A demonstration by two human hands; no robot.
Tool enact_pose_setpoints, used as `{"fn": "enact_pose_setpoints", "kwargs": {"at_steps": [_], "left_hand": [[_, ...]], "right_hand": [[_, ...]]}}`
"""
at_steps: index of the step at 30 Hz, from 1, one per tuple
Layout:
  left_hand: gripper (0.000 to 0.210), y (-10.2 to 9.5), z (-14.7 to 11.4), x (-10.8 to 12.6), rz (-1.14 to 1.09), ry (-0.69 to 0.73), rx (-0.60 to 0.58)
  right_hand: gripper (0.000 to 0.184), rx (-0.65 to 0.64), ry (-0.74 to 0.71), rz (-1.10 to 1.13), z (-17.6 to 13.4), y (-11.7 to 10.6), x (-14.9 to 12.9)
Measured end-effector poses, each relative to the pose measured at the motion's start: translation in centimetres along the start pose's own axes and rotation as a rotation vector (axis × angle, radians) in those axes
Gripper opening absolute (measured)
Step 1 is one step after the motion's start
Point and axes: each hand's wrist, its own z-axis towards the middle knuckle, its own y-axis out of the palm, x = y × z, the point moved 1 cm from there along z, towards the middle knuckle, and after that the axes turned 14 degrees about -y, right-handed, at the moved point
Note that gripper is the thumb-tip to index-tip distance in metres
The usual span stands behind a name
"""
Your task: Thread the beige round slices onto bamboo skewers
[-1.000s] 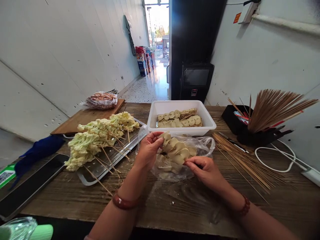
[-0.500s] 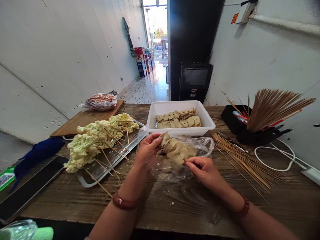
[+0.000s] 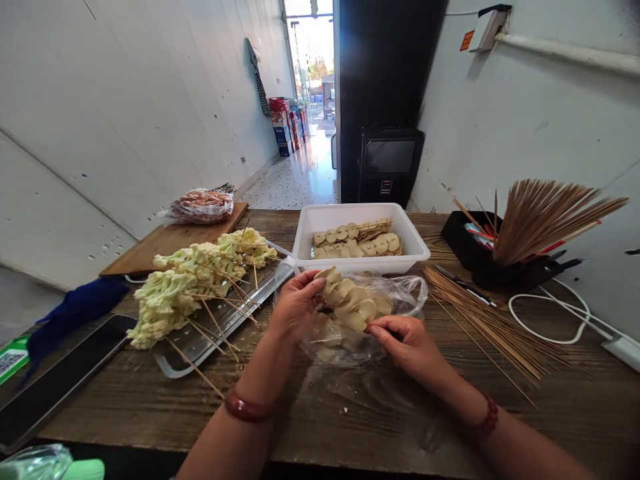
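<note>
The left hand (image 3: 299, 303) is pinched closed, thumb against fingers, on the upper end of a row of pale, overlapping slices (image 3: 354, 303). The right hand (image 3: 406, 337) is closed too, its thumb and forefinger nipping the lower end, where what seems to be the tip of a thin stick shows. Gripping both ends probably keeps the slices from sliding or folding; the other fingers curl out of the way.

The row tilts over an open plastic bag (image 3: 345, 353) on the counter (image 3: 380, 427), with more slices inside. I can't tell from here whether it touches them. Having the bag right under the hands likely saves reaching and catches anything that drops.

Just beyond the bag sits a white tub (image 3: 363, 267), holding finished-looking skewers (image 3: 357, 247) laid side by side, I'd guess to pack them neatly. Bare sticks (image 3: 493, 333) lie fanned out on the right, handy for the right hand. On the left, skewered cauliflower (image 3: 195, 280) is heaped on a metal tray (image 3: 173, 368), its sticks pointing toward the person, perhaps for easy grabbing.
</note>
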Motion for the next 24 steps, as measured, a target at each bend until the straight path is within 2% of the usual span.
{"fn": "enact_pose_setpoints", "kwargs": {"at_steps": [24], "left_hand": [[0.022,0.44,-0.26,-0.05,0.055,-0.063,-0.036]], "right_hand": [[0.034,0.009,-0.010,-0.035,0.05,0.77,-0.11]]}}
